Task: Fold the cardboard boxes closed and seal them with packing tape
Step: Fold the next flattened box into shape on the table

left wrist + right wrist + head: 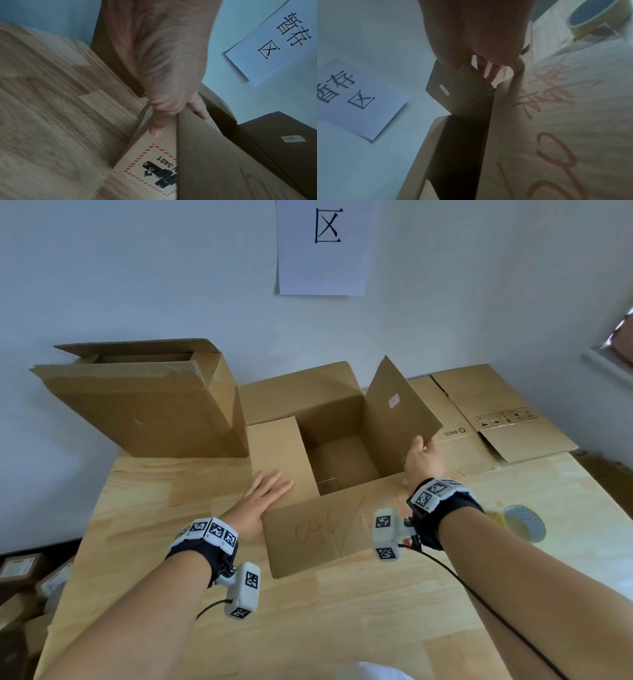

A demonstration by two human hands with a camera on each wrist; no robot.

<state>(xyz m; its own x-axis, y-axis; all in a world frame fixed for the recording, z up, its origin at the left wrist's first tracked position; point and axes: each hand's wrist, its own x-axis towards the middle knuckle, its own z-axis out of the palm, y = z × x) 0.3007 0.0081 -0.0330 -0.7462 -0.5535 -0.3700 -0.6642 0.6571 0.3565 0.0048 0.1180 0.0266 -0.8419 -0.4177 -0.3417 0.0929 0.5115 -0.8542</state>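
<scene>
Box (339,460) stands open on the table (342,611), centre, between both hands. Left hand (260,501) lies flat, fingers straight, pressing the left flap (277,453) inward. Right hand (423,457) grasps the right flap (397,412), raised above its grip.

Left wrist view: thumb under flap edge.

Right wrist view: tape roll (597,17) behind the hand. Cardboard looks light, stiff; best held at free edges.

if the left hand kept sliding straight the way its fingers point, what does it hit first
Probably nothing at once: the left hand lies flat on the box's left flap, fingers pointing toward the tilted second box behind, likely the first obstacle.
</scene>
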